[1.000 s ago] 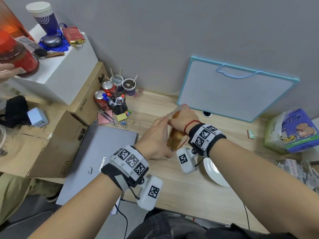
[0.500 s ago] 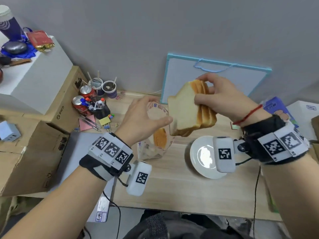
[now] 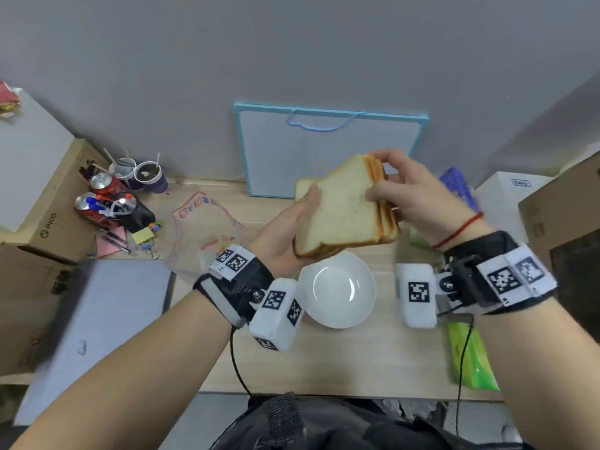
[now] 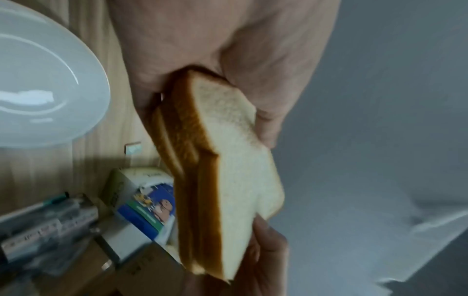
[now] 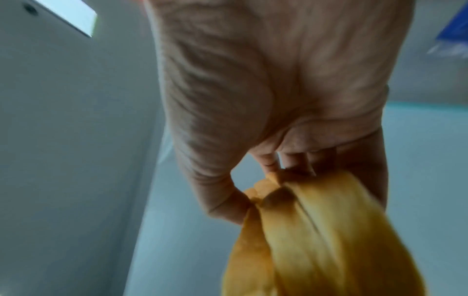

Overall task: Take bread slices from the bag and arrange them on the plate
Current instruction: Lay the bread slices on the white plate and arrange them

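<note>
A stack of bread slices [image 3: 344, 206] hangs in the air just above the far rim of the white plate [image 3: 337, 289]. My left hand [image 3: 292, 228] grips the stack's near-left edge, thumb on the front slice. My right hand [image 3: 402, 193] pinches the stack's top right corner, thumb on the front face and fingers behind. In the left wrist view the bread slices [image 4: 228, 180] show brown crusts, with the plate [image 4: 38, 80] off to the left. The right wrist view shows the crusts of the bread slices [image 5: 316, 240] under my fingers. The clear printed bag [image 3: 204, 225] lies slack on the desk to the left.
A laptop [image 3: 94, 323] lies at the left front. Cans, cups and a pen holder [image 3: 123, 203] crowd the back left beside cardboard boxes [image 3: 39, 241]. A whiteboard [image 3: 328, 151] leans on the wall. A green packet [image 3: 470, 358] and boxes sit at the right.
My right hand pulled the slices out of the bag and lifted them over the plate. My left hand let go of the bag and took hold of the stack's left edge.
</note>
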### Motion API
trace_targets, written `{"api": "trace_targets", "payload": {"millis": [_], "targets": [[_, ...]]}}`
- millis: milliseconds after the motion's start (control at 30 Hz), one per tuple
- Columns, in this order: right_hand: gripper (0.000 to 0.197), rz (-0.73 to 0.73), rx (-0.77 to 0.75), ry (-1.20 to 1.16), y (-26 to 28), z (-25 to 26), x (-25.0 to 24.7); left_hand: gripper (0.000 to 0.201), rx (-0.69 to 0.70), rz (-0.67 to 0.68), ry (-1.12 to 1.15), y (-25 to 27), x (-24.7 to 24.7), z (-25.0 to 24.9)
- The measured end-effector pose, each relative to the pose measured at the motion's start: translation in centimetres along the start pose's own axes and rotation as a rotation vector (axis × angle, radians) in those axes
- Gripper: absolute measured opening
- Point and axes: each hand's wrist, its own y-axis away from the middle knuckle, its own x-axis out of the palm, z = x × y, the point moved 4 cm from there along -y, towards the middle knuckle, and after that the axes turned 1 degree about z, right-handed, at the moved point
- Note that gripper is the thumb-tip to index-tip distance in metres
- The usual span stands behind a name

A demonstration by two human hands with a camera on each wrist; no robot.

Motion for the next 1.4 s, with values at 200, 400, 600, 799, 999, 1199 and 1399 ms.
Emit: {"api": "trace_targets", "payload": {"millis": [200, 400, 600, 799, 999, 1199, 1399], "targets": [[0.072, 0.112, 0.309, -0.043, -2.0, -14.6, -0.4, 0.061, -0.003, -0.321, -0.179, -5.4, -2.3, 5.9], [0.076, 0.063, 0.397, -0.033, -4.1, -22.0, 0.9, 0.057, 0.004, -0.485, -0.516, -9.9, -4.9, 9.1], [0.073, 0.028, 0.398, 0.249, -6.5, -26.7, 0.6, 0.054, -0.087, -0.500, -0.723, -15.8, -8.1, 12.3], [0.077, -0.111, 0.353, 0.336, -8.0, -29.0, 1.2, 0.066, -0.055, -0.524, -0.816, -18.2, -9.1, 13.8], [0.074, -0.134, 0.315, 0.406, -8.3, -30.1, 2.3, 0.078, -0.097, -0.579, -1.010, -18.2, -9.1, 13.6], [0.070, -0.180, 0.325, 0.409, -8.1, -30.9, 2.2, 0.068, -0.081, -0.634, -0.974, -18.5, -9.7, 13.9], [0.055, -0.234, 0.349, 0.391, -8.2, -31.0, 2.2, 0.046, -0.058, -0.714, -0.873, -18.3, -9.7, 13.9]]}}
